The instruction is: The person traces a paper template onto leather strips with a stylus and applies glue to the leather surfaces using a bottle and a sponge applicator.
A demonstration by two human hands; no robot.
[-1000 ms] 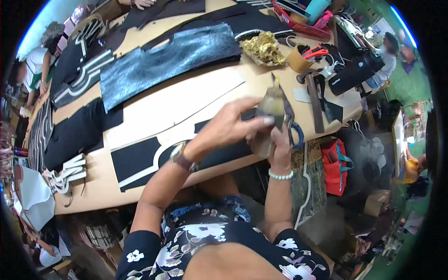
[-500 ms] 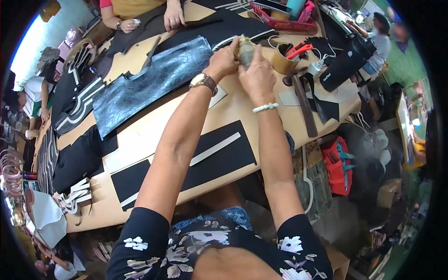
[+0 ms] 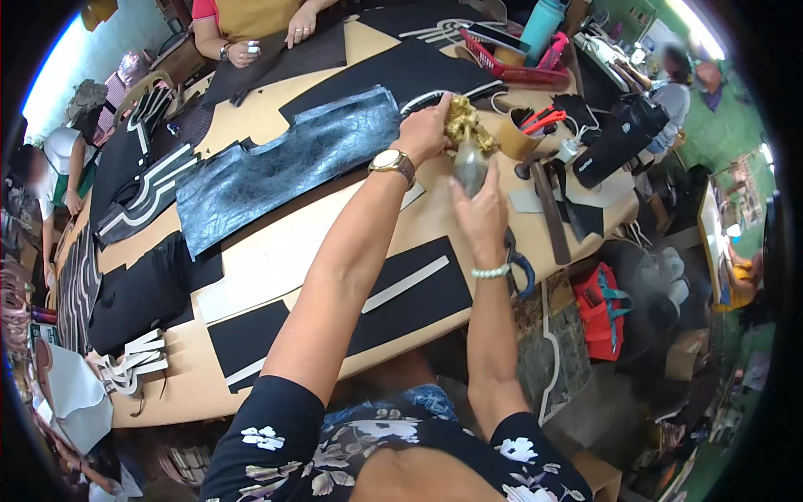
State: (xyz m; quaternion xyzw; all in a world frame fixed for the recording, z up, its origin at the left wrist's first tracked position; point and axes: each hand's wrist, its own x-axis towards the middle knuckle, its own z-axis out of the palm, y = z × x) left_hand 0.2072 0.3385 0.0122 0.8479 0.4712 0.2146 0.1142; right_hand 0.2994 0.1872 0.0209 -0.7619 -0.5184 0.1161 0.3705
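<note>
My left hand (image 3: 425, 134), with a watch at its wrist, closes at the near side of a crusted yellow-brown lump (image 3: 468, 122). Just below it, my right hand (image 3: 483, 209) grips a grey, see-through, bottle-shaped thing (image 3: 471, 171), whose narrow end meets the lump. I cannot make out whether the two are one piece. Under my left forearm lies a black panel (image 3: 418, 305) with a pale strip (image 3: 410, 283) across it. A shiny blue-black leather sheet (image 3: 288, 171) spreads to the left of my hands.
Right of my hands are a hammer (image 3: 550, 209), a tape roll (image 3: 516, 140) holding red-handled tools, and a black bottle (image 3: 621, 142). Blue-handled scissors (image 3: 524, 276) lie by my right wrist. A red basket (image 3: 519, 69) stands at the back. Across the table, another person's hands (image 3: 301, 25) rest on dark material.
My right hand has drawn back toward me with the bottle-shaped thing, uncovering the yellow-brown lump. My left hand has shifted slightly right and nearer. The other person's hands have moved a little.
</note>
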